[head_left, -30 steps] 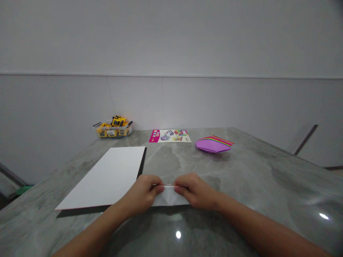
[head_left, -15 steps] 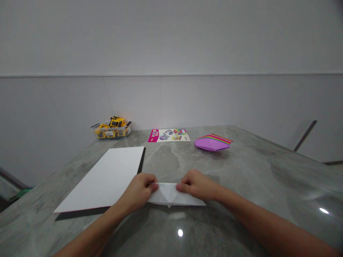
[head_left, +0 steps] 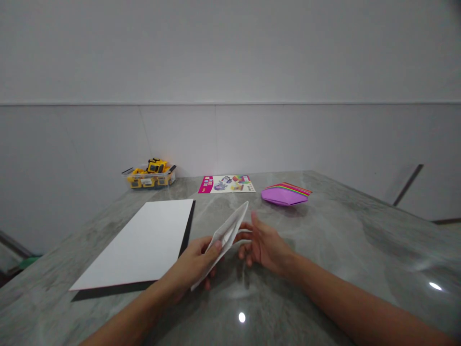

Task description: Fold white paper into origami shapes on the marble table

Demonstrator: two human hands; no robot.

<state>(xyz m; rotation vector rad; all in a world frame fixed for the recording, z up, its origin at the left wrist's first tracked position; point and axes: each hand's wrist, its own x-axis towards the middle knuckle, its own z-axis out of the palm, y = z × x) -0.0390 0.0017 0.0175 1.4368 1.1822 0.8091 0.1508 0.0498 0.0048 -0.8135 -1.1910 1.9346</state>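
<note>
A piece of folded white paper (head_left: 230,227) is held at a slant above the table, its upper end leaning away to the right. My left hand (head_left: 198,259) grips it near the lower half, thumb on the near face and fingers behind. Close by on the right, my right hand (head_left: 264,245) has its thumb up and fingers apart, slightly blurred. Its fingertips reach toward the paper's right side; whether they touch it I cannot tell.
White sheets (head_left: 140,240) lie on a dark board at the left. Farther back are a clear tub of yellow toy parts (head_left: 151,178), a printed booklet (head_left: 226,184) and a purple folded paper (head_left: 284,195) with rainbow-coloured edges. A wall closes off the grey marbled table (head_left: 345,269) behind.
The folded paper has turned from lying level between both hands to a steep slant in my left hand. My right hand has let go and opened.
</note>
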